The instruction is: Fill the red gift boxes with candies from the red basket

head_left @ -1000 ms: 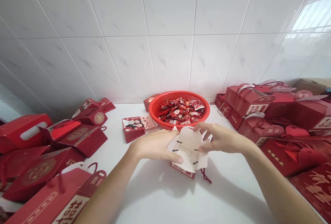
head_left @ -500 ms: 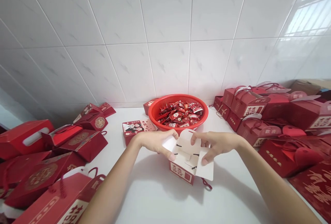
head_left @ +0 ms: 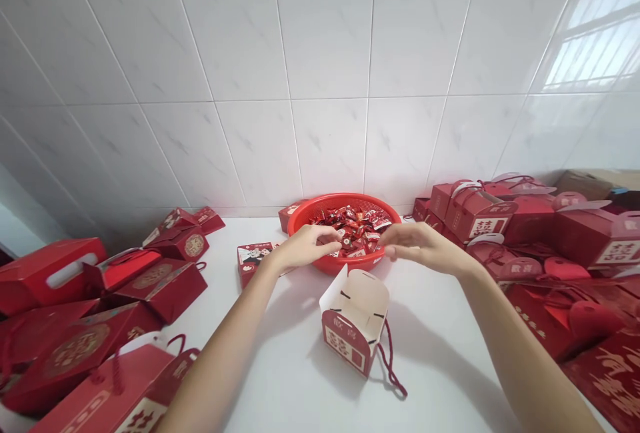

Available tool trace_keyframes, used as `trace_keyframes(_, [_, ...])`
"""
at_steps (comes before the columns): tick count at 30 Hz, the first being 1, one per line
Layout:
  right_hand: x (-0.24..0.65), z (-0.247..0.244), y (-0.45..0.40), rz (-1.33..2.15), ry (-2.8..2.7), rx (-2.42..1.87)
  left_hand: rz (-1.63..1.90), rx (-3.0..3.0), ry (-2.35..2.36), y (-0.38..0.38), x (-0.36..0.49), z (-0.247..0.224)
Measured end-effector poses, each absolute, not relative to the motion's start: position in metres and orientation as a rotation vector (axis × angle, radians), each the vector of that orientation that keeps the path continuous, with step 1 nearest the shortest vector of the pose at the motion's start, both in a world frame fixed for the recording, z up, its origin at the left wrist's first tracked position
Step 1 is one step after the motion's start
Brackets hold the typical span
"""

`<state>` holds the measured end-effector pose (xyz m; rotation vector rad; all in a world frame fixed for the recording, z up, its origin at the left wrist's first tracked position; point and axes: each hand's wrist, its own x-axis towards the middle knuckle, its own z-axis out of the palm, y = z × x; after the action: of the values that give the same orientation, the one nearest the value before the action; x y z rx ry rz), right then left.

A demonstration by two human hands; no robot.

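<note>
Small red-wrapped sweets [head_left: 356, 227] are reached for by the left hand [head_left: 303, 246] and right hand [head_left: 434, 250], fingers loosely parted; the open red cardboard box [head_left: 344, 345] is unheld; any grasp would call for closing.

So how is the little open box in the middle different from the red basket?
The box has flat sides and corners, but the basket is round. The box shows a bare, pale inside, while the basket holds lots of shiny wrapped packets. The box has a dark red cord hanging off it; I see no cord on the basket. Both are red outside and open on top.
</note>
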<state>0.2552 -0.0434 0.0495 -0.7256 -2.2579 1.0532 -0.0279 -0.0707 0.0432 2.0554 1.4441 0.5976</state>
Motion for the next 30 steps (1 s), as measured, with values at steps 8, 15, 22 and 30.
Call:
trace_keyframes(8, [0.200, 0.011, 0.025, 0.731, -2.323, -1.110, 0.201, 2.153, 1.751, -0.002, -0.013, 0.011])
trace_keyframes(15, [0.188, -0.006, 0.039, 0.589, -2.362, -1.139, 0.333, 2.220, 1.784, 0.006, -0.013, 0.000])
trace_keyframes(22, [0.190, -0.014, 0.040, 0.602, -2.257, -1.127, 0.778, 2.186, 1.718, 0.006, -0.012, 0.001])
trace_keyframes(30, [0.183, -0.009, 0.034, 0.712, -1.921, -1.138, 1.257, 2.075, 1.503, 0.001, -0.016, 0.001])
